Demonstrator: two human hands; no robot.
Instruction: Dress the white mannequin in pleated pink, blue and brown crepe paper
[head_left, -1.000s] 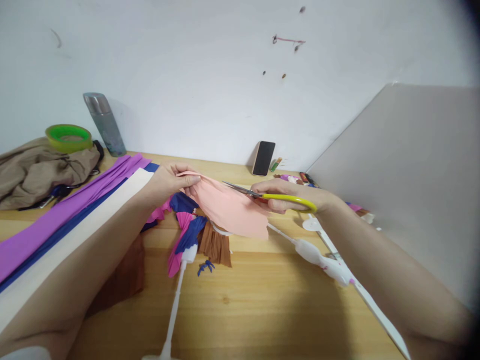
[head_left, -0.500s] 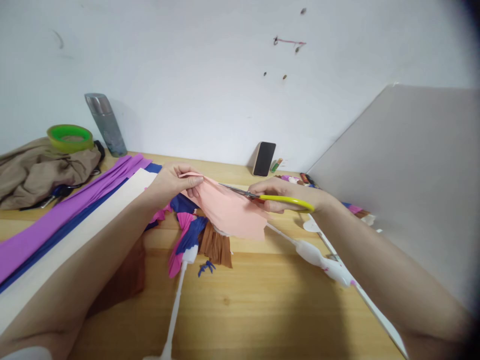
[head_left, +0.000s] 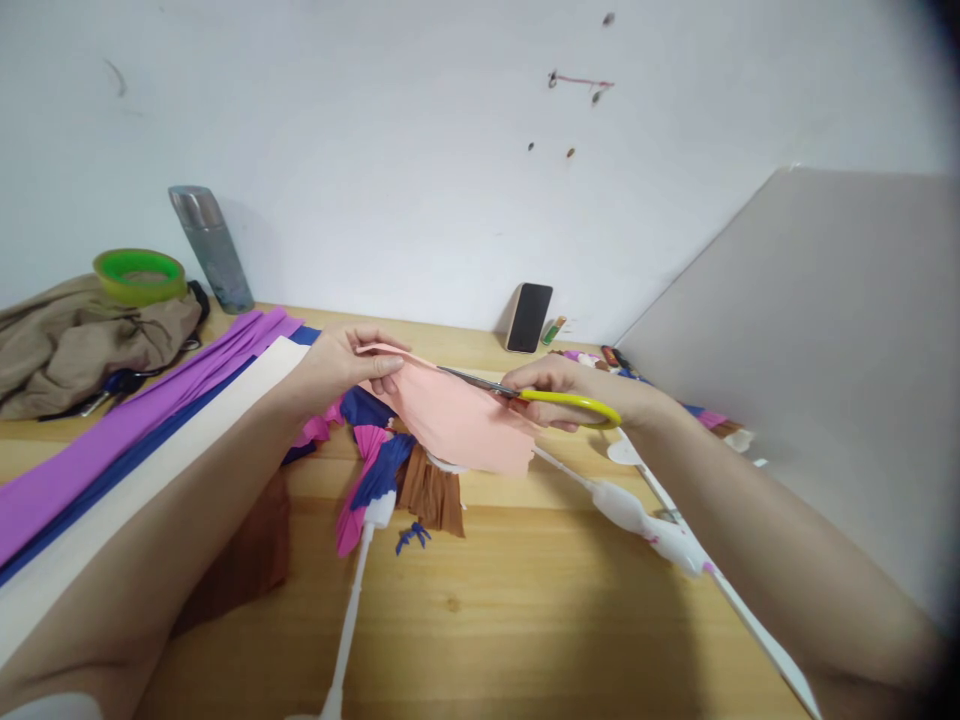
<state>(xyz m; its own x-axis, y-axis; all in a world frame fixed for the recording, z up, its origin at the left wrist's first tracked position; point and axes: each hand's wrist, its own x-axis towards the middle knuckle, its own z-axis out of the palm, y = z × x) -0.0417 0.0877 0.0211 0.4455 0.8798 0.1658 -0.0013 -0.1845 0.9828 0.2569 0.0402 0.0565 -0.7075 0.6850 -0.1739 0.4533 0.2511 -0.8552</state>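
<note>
- While the left hand (head_left: 341,362) pinches the upper left edge of a peach paper sheet (head_left: 457,420) between thumb and fingers (head_left: 386,365), it holds the sheet raised above a wooden worktop (head_left: 517,600).
- The right hand (head_left: 570,385) grips yellow-handled scissors (head_left: 525,392), its fingers curled shut through and around the handle loop.
- The metal blades point left and lie along the top edge of the peach sheet, their tips reaching toward the left hand; whether the blades are parted cannot be told.
- Beneath the sheet lies a small heap of pleated paper in pink, dark blue and brown (head_left: 397,470), touching the worktop.
- A white plastic stick (head_left: 349,610) runs from that heap toward the viewer, and a second white stick (head_left: 645,520) lies under the right forearm.
- Long strips of purple, blue and cream paper (head_left: 142,430) stretch along the left side, partly under the left forearm.
- Farther back on the left sit a tan cloth (head_left: 75,340), a green tape roll (head_left: 139,275) resting on it, and a grey metal flask (head_left: 210,250) upright near the wall.
- A dark phone (head_left: 529,316) leans against the white wall, and a grey board (head_left: 825,350) slants up at the right.
</note>
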